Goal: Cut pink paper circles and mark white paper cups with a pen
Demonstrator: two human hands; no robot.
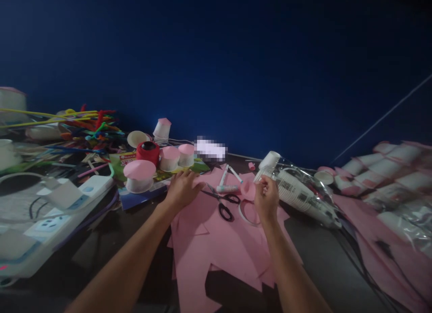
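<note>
Head view: both hands are held over the middle of a dark tabletop [157, 281]. Overlapping pink sheets [232, 245] are spread between and below them, edges cut unevenly.

Left hand [184, 188] is held back up at the far left edge of the sheets, fingers bent. Pink paper is seen right at the fingertips; whether it is pinched or just lies behind can't be made out.

Right hand [266, 198] is raised at the far right of the sheets, fingers curled in. Its grip can't be read: anything held would be hidden by the fingers. A curled pink piece [250, 194] is seen just left of it, a white cup [270, 160] just beyond, a bagged cup stack [293, 194] to its right.

Scissors [220, 197] are placed on the sheets between the hands, blades pointed at the left hand, handles spread. A white ring [240, 212] is set near the right wrist. White tubes [227, 188] are grouped just past the scissors.

Left side: pink-topped cups [139, 176] are clustered around a red roll [147, 154]; a power strip [50, 218] is positioned nearer, with plugs fitted. Colored pipe cleaners [97, 124] are heaped behind.

Right side: more cups [384, 167] are piled, partly blurred.
</note>
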